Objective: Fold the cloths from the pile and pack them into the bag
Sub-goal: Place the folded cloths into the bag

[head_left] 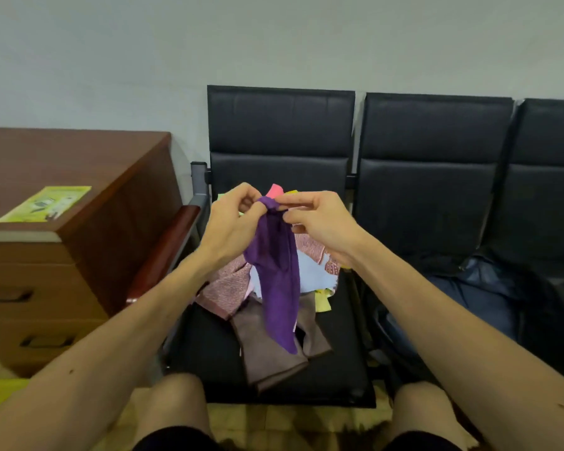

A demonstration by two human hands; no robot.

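Here, the left hand and the right hand meet at chest height, fingers curled, both pinching the top edge of a purple soft-weave cloth; the grip points sit almost touching, so the cloth hangs as a narrow gathered strip instead of a flat sheet; this hold probably serves to find a corner or edge before the hands spread apart for the first fold.

The cloth's lower tip hangs in front of the pile of mixed cloths on the black padded chair seat; whether it touches the pile cannot be told; the pile includes a pink patterned piece, a pale blue piece, a brown piece at the front and yellow scraps; a bright pink cloth shows just behind the fingers.

The dark blue fabric bag lies slumped on the next seat to the right, within reach of the right hand; its opening is hard to make out in the dark folds; no folded cloth is visible in it.

A brown wooden drawer cabinet stands to the left, carrying a yellow-green printed leaflet; its print is too small to read; the third chair is cut off at the right edge.
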